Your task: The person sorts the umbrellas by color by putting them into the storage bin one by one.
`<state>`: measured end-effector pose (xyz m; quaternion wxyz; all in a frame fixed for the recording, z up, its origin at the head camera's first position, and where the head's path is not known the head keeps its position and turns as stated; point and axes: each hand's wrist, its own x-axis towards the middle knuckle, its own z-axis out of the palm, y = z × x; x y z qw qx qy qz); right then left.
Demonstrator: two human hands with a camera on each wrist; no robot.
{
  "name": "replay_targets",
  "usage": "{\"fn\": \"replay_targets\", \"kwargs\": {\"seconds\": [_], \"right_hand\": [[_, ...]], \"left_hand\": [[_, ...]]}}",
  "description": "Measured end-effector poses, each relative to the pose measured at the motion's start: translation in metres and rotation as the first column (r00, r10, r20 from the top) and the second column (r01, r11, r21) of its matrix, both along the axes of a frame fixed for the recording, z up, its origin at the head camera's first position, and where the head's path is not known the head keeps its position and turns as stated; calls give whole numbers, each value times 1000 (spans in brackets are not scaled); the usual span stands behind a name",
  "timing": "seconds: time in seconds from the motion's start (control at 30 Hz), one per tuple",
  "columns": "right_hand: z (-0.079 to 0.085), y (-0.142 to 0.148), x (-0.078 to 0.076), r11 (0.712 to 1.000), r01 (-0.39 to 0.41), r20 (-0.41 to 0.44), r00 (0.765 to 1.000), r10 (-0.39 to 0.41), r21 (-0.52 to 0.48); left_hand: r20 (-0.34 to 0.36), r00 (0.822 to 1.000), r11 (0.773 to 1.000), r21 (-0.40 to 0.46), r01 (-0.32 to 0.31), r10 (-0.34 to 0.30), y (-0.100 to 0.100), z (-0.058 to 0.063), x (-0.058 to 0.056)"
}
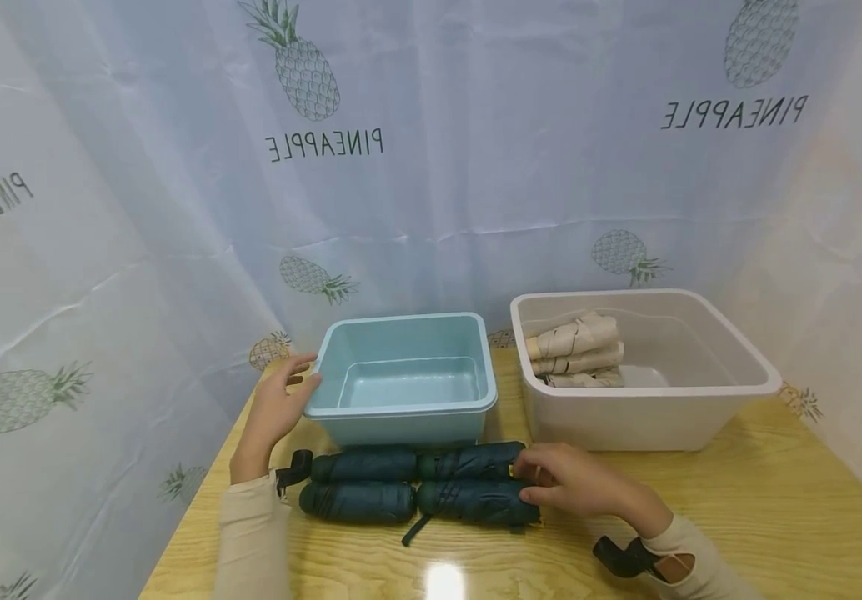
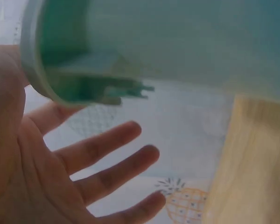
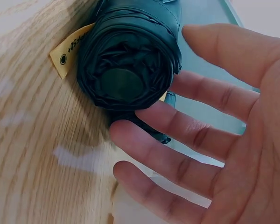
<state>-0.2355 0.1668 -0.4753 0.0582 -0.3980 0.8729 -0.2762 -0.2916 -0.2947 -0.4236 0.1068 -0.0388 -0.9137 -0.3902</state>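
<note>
Several folded dark green umbrellas [image 1: 478, 502] lie in two rows, end to end, on the table in front of a light blue bin [image 1: 404, 410]. At the bin's left rim is my left hand [image 1: 281, 402]; in the left wrist view its fingers [image 2: 100, 148] spread nearly straight below the rim, and the thumb is mostly hidden. My right hand [image 1: 569, 482] is at the right end of the umbrella rows. Seen from the right wrist, its loosely bent fingers [image 3: 182, 133] and thumb come around the round end of the front umbrella [image 3: 126, 60], fingertips right at the fabric.
A larger white bin [image 1: 626, 421] stands at the back right, with several folded beige umbrellas [image 1: 577, 337] at its left side. A yellow tag [image 3: 67, 53] sticks out from the front umbrella. Pineapple-print curtain [image 1: 461, 183] hangs behind the wooden table [image 1: 769, 500].
</note>
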Motion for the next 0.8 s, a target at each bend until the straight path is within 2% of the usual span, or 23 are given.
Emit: {"fn": "replay_targets", "kwargs": {"seconds": [0.23,0.37,0.47,0.6,0.7,0.8], "right_hand": [[0,0,1,1000,14,3,1000,-14,9],[1,0,2,999,23,58,998,-24,24],[1,-1,3,999,25,118,993,-29,35],[-1,-2,3,998,32,159,986,-40,50],[-3,-4,3,997,42,150,987,-51,62],[-3,-6,3,995,55,125,990,-65,82]], "left_hand": [[21,999,993,105,44,-47,-12,-17,-9],[44,995,972,219,81,-93,-15,-27,-13],[51,989,941,320,113,-136,-17,-33,-16],[54,980,881,449,147,-191,-18,-40,-21],[59,970,835,523,170,-234,-19,-43,-23],[60,960,798,571,192,-274,-19,-45,-25]]}}
